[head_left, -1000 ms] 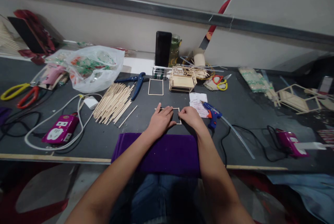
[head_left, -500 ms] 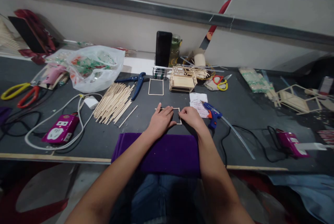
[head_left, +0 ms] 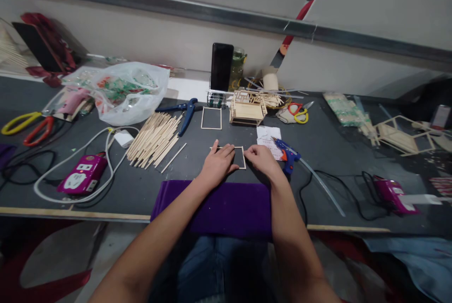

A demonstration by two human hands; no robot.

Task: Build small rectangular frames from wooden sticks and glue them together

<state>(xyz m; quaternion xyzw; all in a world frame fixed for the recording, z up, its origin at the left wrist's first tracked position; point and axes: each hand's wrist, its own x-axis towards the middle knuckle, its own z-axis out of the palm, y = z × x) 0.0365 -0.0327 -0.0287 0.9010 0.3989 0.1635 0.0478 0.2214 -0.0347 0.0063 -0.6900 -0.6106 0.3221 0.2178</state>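
A small rectangular frame of thin wooden sticks (head_left: 244, 160) lies flat on the dark table, just beyond a purple cloth (head_left: 215, 206). My left hand (head_left: 217, 164) rests flat on the frame's left half, fingers stretched out over it. My right hand (head_left: 261, 159) sits at the frame's right side, its fingers curled and pinching the upper right corner. A blue hot-glue gun (head_left: 287, 157) lies just right of my right hand, on a paper scrap (head_left: 267, 135). A loose stick (head_left: 173, 157) and a pile of sticks (head_left: 155, 138) lie to the left.
A second stick frame (head_left: 211, 118), a stick model house (head_left: 247, 109), blue pliers (head_left: 185, 110) and an upright phone (head_left: 221, 73) stand behind. A pink power strip (head_left: 83, 174) with white cable and a plastic bag (head_left: 127, 91) are left; scissors (head_left: 296, 112) and black cables (head_left: 339, 190) are right.
My right hand has slid slightly to the right, uncovering more of the frame's right side. My left hand stays pressed on the frame.
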